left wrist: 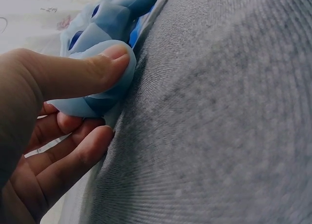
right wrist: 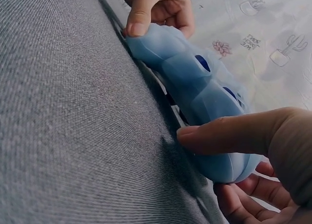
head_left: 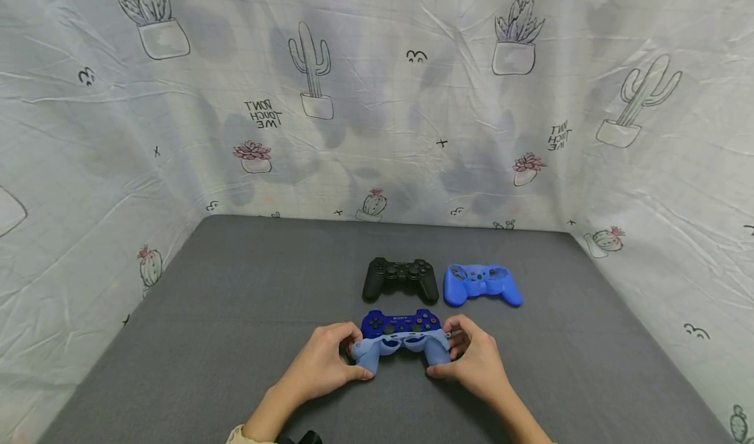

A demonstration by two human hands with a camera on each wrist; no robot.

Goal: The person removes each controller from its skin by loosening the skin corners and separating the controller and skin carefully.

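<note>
here both hands [head_left: 321, 365] [head_left: 474, 362] pinch a soft, rubbery pale-blue cover [head_left: 400, 349].

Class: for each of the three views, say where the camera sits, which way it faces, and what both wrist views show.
Head: above, facing forward and down; left hand, right hand.
Left wrist: low by the mat; thumb on pale blue cover.
Right wrist: low, facing across; both hands.
Wrist views share the cover.
</note>
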